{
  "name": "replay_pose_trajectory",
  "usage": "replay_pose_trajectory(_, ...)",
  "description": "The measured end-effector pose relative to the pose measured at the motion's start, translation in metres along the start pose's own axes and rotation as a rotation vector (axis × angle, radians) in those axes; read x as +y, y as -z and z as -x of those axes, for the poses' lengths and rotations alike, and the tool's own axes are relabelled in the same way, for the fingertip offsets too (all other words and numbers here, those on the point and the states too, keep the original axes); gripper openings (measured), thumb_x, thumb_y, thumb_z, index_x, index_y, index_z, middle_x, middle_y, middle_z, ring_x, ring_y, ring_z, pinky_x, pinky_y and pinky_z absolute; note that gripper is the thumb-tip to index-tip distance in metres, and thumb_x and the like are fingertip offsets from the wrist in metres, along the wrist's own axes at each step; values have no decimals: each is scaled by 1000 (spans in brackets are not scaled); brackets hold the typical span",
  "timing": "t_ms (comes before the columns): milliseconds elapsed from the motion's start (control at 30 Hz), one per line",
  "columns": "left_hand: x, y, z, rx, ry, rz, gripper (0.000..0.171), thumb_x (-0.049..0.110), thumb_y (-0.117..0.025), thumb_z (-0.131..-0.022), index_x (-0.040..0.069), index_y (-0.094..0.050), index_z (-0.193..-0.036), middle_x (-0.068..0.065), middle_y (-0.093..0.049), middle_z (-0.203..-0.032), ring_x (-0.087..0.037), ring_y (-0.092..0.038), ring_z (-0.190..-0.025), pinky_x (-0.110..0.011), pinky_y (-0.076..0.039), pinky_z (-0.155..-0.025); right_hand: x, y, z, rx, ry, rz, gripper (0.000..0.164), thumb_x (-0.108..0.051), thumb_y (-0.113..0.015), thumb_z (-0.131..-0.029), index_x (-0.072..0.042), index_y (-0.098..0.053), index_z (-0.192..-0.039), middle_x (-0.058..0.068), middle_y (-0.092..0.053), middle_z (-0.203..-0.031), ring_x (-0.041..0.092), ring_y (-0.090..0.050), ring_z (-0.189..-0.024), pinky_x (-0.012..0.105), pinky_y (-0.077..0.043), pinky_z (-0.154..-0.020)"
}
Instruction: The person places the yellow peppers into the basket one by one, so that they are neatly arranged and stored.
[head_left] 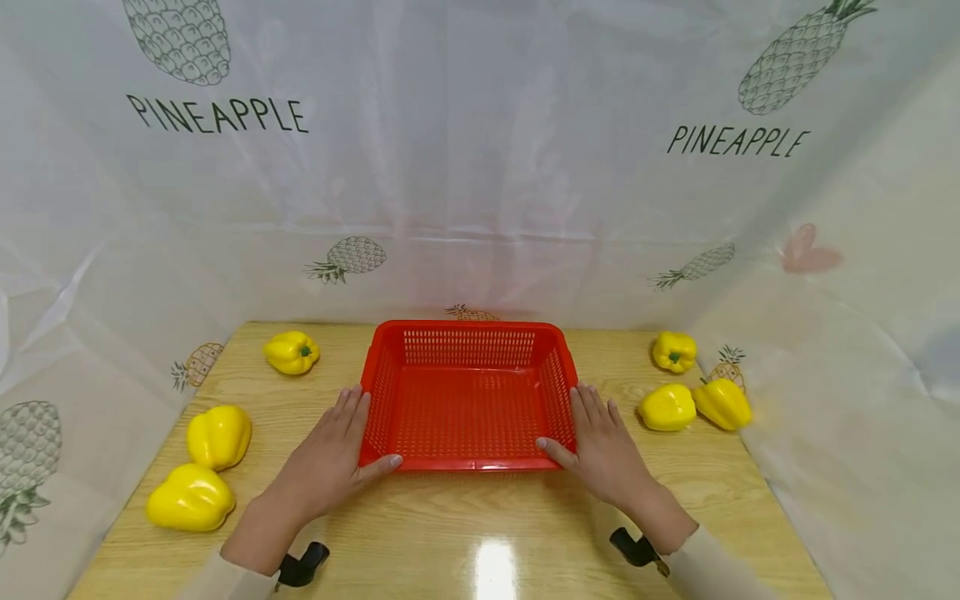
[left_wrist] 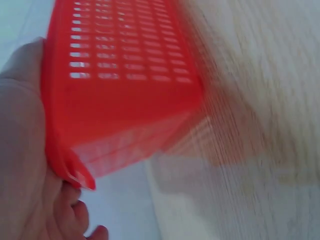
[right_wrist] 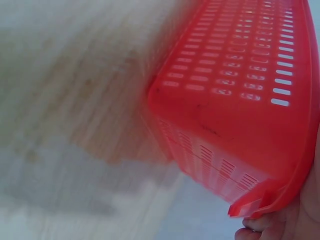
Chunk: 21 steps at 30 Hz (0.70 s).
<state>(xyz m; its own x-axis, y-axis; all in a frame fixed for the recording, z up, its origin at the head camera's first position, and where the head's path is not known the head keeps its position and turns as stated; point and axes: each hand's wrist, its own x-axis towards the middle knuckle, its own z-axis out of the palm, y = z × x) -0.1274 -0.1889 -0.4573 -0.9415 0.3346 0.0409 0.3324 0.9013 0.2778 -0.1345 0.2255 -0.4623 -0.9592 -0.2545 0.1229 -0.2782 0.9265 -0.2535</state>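
Observation:
A red plastic basket (head_left: 472, 464) with slotted walls stands in the middle of the wooden table, its inside bare. My left hand (head_left: 330, 458) grips its front left corner, thumb over the front rim and fingers along the left side. At the opposite front corner my right hand (head_left: 611, 454) holds on the same way, thumb on the rim and fingers against the right side. In the left wrist view the basket's wall (left_wrist: 125, 105) fills the upper left, with fingertips showing below the rim. The right wrist view shows the right hand (right_wrist: 300, 215) at the rim's edge.
On the left of the table (head_left: 405, 550) lie three yellow bell peppers: one at the back (head_left: 291, 352), two nearer (head_left: 219, 437). Three more yellow peppers (head_left: 667, 407) sit on the right. A pale sheet (head_left: 480, 183) printed with pineapples hangs around the table's back and sides.

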Motion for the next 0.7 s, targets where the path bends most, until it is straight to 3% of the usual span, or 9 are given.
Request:
replay_pose_trajectory(267,15,10,23,-20,22,7,114,78,-54,-95,-11,-28,-161,-32,-22,-170,-51,-22,-158,-66,-33,-122,-10,1,17,1,-2,-8,103,-70,-54,-100,9,-29,-162,29,-23,-171,47,-22,-160,69,-19,-126)
replay_pose_trajectory(533,8,13,15,-14,7,-39,123,86,-53,-89,-11,-27,-161,-33,-24,-169,-51,-23,-158,-70,-27,-123,-12,1,17,18,8,2,100,-67,-55,-102,9,-28,-162,27,-22,-171,46,-22,-160,67,-21,-127)
replay_pose_trajectory(700,8,13,13,-39,29,4,130,86,-57,-86,-11,-19,-163,-33,-17,-171,-52,-17,-159,-70,-21,-125,-11,1,19,-1,-5,-15,102,-69,-53,-101,9,-27,-162,27,-21,-172,45,-20,-161,67,-20,-127)
